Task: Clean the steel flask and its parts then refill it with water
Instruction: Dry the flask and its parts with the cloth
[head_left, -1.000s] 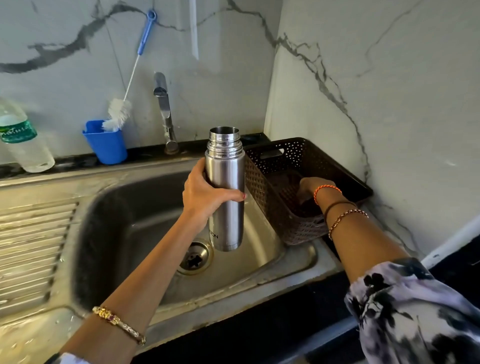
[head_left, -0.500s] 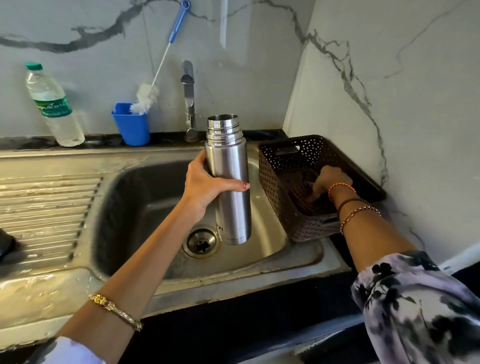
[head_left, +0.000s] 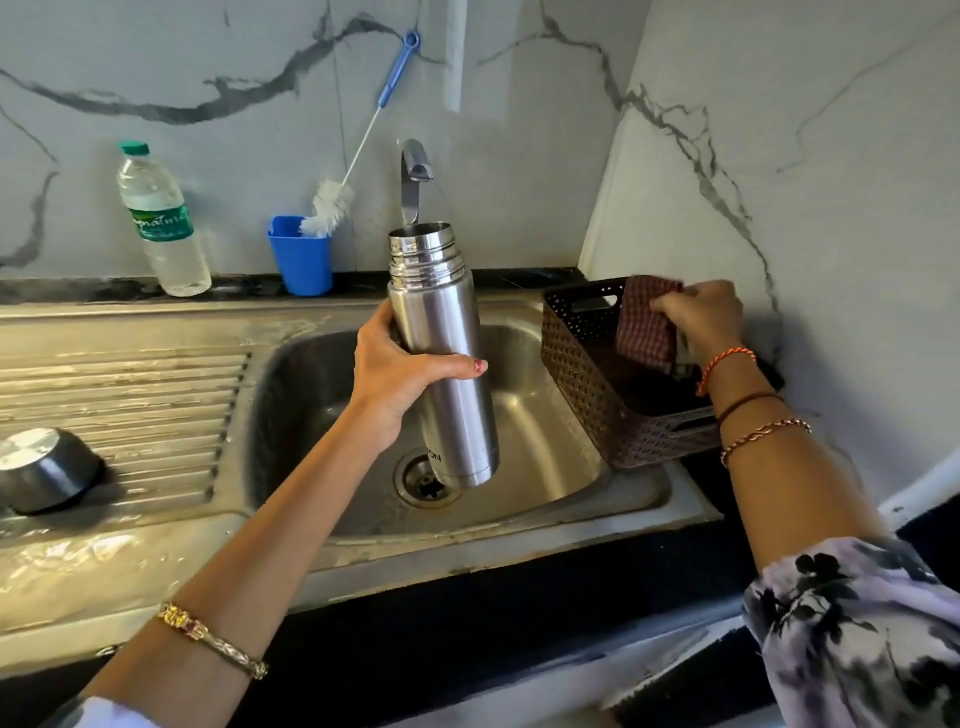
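My left hand (head_left: 400, 379) grips the open steel flask (head_left: 441, 353) around its middle and holds it upright over the sink basin (head_left: 545, 415). The flask has no cap on its threaded mouth. My right hand (head_left: 701, 317) pinches a folded red checked cloth (head_left: 647, 325) and lifts it above the brown perforated basket (head_left: 587, 395) at the sink's right edge. A steel flask cap (head_left: 47, 473) lies upside down on the ribbed drainboard at far left.
The tap (head_left: 413, 176) stands behind the flask. A blue cup (head_left: 301, 257) holding a bottle brush (head_left: 343, 187) and a plastic water bottle (head_left: 161, 223) stand on the back ledge. The drain (head_left: 421, 480) sits below the flask. Marble walls close in the back and right.
My right hand has come up out of the basket with the checked cloth in its fingers. The flask has stayed in my left hand over the sink.
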